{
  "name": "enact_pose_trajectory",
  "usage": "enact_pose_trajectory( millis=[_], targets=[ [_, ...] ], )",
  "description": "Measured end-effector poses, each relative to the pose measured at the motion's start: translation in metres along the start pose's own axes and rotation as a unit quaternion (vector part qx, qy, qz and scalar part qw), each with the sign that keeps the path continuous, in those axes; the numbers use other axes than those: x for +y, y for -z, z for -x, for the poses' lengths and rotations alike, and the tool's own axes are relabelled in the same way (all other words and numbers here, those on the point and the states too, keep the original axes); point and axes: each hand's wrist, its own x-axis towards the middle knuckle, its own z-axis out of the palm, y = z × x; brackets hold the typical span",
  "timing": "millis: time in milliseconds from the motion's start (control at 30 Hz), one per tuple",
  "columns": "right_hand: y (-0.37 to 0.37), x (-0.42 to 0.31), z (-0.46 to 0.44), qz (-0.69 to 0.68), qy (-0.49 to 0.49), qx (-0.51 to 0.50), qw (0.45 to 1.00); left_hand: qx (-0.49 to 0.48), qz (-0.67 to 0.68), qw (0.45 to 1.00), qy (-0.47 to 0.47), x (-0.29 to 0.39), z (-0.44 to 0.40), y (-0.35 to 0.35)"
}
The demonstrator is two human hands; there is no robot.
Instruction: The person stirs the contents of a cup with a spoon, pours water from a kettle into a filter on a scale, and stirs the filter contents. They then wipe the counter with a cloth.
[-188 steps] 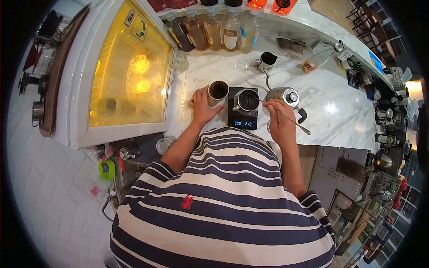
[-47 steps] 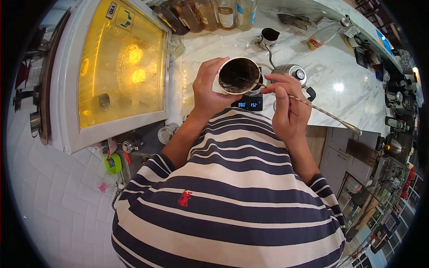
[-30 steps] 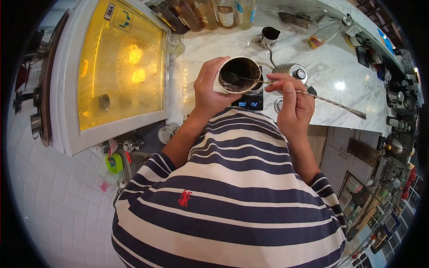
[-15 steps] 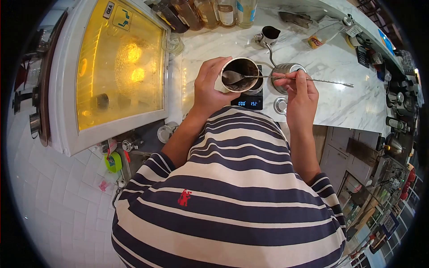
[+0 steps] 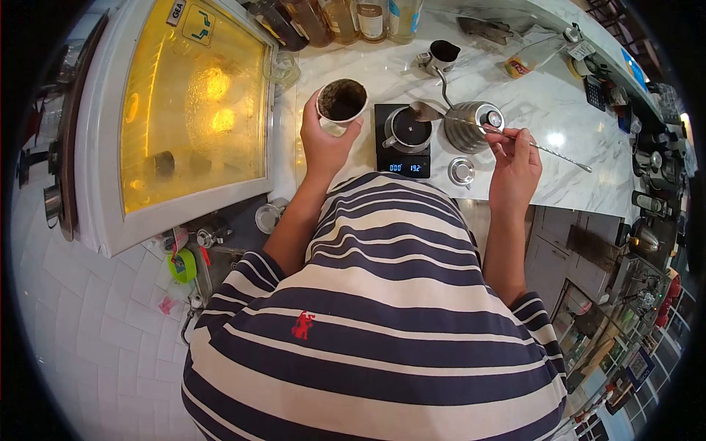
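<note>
My left hand (image 5: 325,151) is wrapped round a paper cup (image 5: 340,122) whose inside is dark with coffee residue. The cup is tilted so its mouth faces me. In my right hand (image 5: 515,165), fingers pinch the thin twisted handle of a long bar spoon (image 5: 562,156). The spoon's bowl hangs over the right rim of a round metal vessel (image 5: 393,140) with dark contents, and I cannot tell whether they touch. That vessel stands on a black digital scale (image 5: 382,167) with lit digits. A steel gooseneck kettle (image 5: 460,138) is just behind the spoon handle.
A small round metal lid (image 5: 462,172) lies right of the scale. Behind the kettle is a metal pitcher (image 5: 444,53). Bottles (image 5: 344,22) line the back of the marble counter. A yellow-lit glass-fronted cabinet (image 5: 198,110) stands at left, with a glass jar (image 5: 282,70) beside it.
The spoon has come out of the cup and moved right. My left hand has carried the cup left and away from the scale, uncovering the vessel there.
</note>
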Motion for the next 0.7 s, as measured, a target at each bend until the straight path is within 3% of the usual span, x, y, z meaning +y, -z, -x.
enact_pose_trajectory(
  millis=[267,600,700],
  targets=[
    [0.008,0.036,0.003,0.104,0.027,-0.01,0.994,0.021,-0.077,0.993,0.086,-0.071,0.014,-0.019],
    [0.001,0.048,0.012,0.193,0.097,-0.069,0.974,0.002,-0.176,0.982,0.07,-0.097,0.033,-0.034],
    [0.0,0.043,0.015,0.293,0.133,-0.092,0.942,-0.013,-0.212,0.975,0.059,-0.108,0.043,-0.031]
  ],
)
